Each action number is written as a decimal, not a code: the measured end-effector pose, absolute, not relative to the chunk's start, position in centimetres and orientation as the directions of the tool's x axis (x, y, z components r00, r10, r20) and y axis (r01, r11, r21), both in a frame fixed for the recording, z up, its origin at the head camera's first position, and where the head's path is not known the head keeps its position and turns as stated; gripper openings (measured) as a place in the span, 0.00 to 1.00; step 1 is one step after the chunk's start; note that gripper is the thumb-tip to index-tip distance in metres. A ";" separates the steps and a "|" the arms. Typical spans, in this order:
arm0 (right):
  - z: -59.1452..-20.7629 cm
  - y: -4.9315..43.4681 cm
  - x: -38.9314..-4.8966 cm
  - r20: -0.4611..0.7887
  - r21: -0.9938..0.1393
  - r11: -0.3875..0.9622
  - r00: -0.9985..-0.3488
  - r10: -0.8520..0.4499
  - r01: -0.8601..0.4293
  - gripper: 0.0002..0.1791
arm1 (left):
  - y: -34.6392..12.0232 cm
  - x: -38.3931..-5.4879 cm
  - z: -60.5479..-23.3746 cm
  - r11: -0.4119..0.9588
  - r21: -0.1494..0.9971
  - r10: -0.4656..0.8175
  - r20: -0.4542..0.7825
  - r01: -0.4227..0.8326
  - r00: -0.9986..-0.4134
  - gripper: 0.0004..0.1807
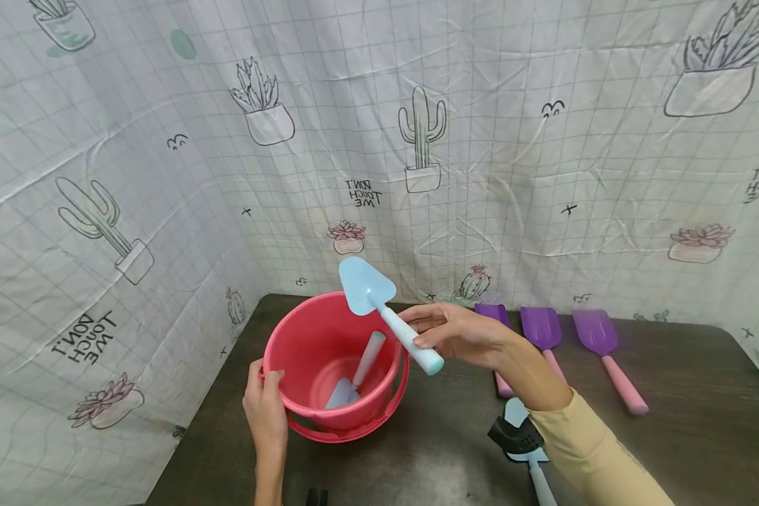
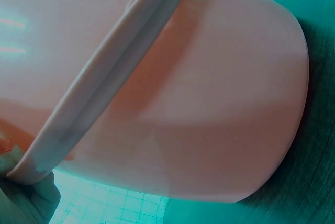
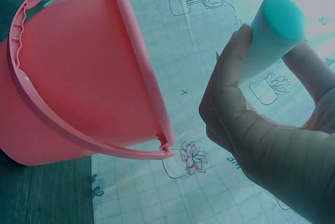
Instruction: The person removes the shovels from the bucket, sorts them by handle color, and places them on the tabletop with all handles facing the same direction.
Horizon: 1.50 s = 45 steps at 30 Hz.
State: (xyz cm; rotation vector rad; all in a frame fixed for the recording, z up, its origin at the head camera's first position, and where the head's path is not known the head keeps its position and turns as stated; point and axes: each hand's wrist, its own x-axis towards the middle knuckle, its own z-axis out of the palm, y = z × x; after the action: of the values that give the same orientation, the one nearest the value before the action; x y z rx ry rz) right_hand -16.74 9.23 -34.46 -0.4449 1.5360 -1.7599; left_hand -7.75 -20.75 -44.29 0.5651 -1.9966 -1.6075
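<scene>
A red bucket [image 1: 335,355] stands on the dark table, its handle hanging down at the near side. My left hand [image 1: 267,407] grips its rim at the left, thumb over the edge; in the left wrist view the bucket wall [image 2: 220,93] fills most of the picture. With my right hand [image 1: 462,334] I pinch the handle of a light blue toy trowel [image 1: 368,287], held above the bucket's right rim with its blade up and to the left. The handle end [image 3: 282,17] shows in the right wrist view. Inside the bucket leans another light blue trowel [image 1: 368,362].
Purple toy shovels [image 1: 597,334] with pink handles lie at the table's right rear, one partly behind my right arm. A light blue trowel [image 1: 540,485] lies below my right forearm, partly covered by a black wrist strap [image 1: 515,436]. A cactus-print cloth [image 1: 481,176] hangs behind.
</scene>
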 end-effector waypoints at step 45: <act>-35.3 18.5 -14.2 -0.044 -0.945 -0.194 -0.689 -0.724 0.264 0.23 | -20.6 -7.7 -44.5 0.248 0.968 -0.609 0.185 0.036 -0.771 0.16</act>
State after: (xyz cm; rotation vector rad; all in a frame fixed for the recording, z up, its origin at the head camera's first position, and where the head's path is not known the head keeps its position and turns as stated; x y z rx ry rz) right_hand -14.22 18.50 -35.35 -0.5554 1.4135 -1.9402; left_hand -7.66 -20.57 -44.51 0.5201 -1.9860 -1.5614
